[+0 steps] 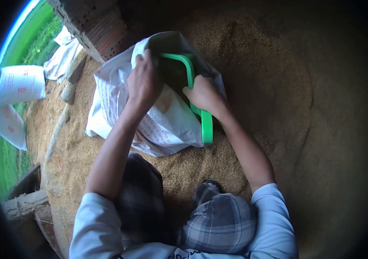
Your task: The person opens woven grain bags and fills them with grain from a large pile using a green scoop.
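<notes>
A white woven sack (166, 125) with red print lies slumped on the grain, its mouth facing up and away from me. My left hand (144, 82) is closed on the sack's rim at the left of the mouth. A bent green plastic frame (207, 127) runs along the opening, one end sticking out over the sack's near right side. My right hand (205, 93) is closed around this frame at the right of the mouth, its thumb over the green bar. Its other fingers are partly hidden, and the inside of the sack is dark.
Loose grain (192, 166) covers the floor around the sack and my feet. A brick pillar (99, 30) rises just beyond the sack. More white sacks (22, 82) lie at the left by green grass. Wooden pieces (26, 205) lie at lower left.
</notes>
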A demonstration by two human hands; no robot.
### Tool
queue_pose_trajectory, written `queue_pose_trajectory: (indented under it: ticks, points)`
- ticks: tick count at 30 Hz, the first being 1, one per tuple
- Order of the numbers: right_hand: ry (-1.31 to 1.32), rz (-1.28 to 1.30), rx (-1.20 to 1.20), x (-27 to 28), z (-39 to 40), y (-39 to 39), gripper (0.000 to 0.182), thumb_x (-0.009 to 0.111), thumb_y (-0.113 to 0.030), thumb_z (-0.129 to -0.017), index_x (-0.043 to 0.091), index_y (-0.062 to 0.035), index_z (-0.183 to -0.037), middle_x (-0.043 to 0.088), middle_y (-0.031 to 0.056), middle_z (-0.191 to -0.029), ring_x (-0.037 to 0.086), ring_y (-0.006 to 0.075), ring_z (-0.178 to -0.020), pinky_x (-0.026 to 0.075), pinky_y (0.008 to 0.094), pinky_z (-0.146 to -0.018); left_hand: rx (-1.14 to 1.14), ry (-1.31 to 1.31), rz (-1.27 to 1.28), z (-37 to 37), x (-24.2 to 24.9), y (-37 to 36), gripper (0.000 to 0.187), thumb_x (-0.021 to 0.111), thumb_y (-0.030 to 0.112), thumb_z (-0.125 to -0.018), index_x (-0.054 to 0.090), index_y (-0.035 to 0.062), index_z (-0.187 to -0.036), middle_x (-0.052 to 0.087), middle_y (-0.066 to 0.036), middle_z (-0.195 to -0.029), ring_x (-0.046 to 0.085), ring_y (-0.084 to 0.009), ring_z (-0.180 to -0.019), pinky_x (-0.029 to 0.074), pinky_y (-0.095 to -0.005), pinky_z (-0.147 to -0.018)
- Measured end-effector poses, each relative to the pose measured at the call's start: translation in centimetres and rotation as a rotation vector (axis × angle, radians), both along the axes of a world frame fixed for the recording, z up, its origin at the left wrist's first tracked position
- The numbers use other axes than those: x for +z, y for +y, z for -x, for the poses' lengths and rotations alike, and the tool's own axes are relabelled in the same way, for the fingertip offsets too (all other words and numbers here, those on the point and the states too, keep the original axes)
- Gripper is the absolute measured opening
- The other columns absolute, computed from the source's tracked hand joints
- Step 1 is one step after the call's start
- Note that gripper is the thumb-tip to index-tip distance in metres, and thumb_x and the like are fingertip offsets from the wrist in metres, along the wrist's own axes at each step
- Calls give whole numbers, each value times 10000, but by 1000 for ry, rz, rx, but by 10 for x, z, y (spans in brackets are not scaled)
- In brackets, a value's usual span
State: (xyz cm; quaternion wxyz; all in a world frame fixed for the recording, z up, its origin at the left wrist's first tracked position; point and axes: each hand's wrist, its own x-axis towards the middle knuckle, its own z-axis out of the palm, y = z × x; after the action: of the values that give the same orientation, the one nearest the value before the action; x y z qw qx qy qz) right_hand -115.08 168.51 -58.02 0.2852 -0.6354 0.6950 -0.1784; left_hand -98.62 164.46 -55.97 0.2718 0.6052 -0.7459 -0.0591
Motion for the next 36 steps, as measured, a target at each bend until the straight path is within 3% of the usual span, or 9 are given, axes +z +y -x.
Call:
queue_pose_trajectory:
  ticks: [4,6,7,17,21,24,27,29,36]
  points:
    - [27,74,-1,37,-4,20,315,632,-199,-777,594,107,-709,585,293,-699,632,375,-748,508,413,-605,-15,-56,90,-24,6,3,311,482,-17,-758,407,19,-1057,525,-235,-969,577,-429,-816,465,-503,-667]
    - [67,63,-1,42,-4,36,323,621,-170,-783,592,103,-952,588,283,-696,634,370,-725,515,415,-595,-22,-46,35,-27,10,6,303,475,-20,-758,410,20,-1051,525,-245,-995,569,-438,-829,454,-511,-679]
    - [101,62,-32,36,-9,39,611,610,-146,-786,354,42,-1307,589,278,-690,632,375,-692,523,419,-589,-16,-31,46,-30,7,5,303,476,-17,-757,410,20,-1051,522,-248,-1003,564,-444,-837,452,-513,-683]
    - [647,616,207,-36,115,64,811,600,-173,-802,101,-128,-1439,595,288,-989,626,260,-515,546,324,-453,-49,-148,-23,-16,-19,-6,564,506,26,-748,306,31,-1276,435,-344,-1098,556,-479,-914,491,-508,-722]
    - [375,701,-23,-32,160,126,594,598,-180,-823,335,-132,-1354,594,154,-665,591,233,-463,510,322,-435,-23,-140,-161,-10,-18,-9,636,479,2,-713,282,88,-1312,420,-344,-1138,548,-498,-928,490,-513,-740]
    - [169,916,-289,-21,202,179,235,553,-156,-859,530,-16,-1047,587,98,-751,604,165,-594,495,274,-493,-39,-144,-176,-13,-25,-14,665,479,-6,-695,284,114,-1320,435,-323,-1134,543,-490,-945,487,-505,-752]
    - [-720,145,-1241,26,212,250,327,519,-303,-822,550,-49,-1025,586,70,-871,577,131,-705,482,261,-564,-17,-206,-169,-10,-27,-16,665,473,-6,-695,290,130,-1320,454,-293,-1136,559,-457,-944,481,-494,-747]
    - [-1138,-141,-1042,-34,314,358,310,497,-275,-819,518,-41,-1021,551,97,-853,555,151,-702,456,201,-454,-26,-214,-177,0,-23,-13,661,470,-5,-696,292,129,-1319,448,-299,-1143,561,-461,-933,480,-498,-746]
    - [-1537,-135,-1726,-49,231,478,531,494,-233,-766,375,-32,-1243,373,271,-1209,473,385,-1025,527,234,-555,-75,-247,-202,34,-36,-15,666,467,7,-698,284,142,-1324,406,-326,-1197,571,-475,-908,485,-510,-746]
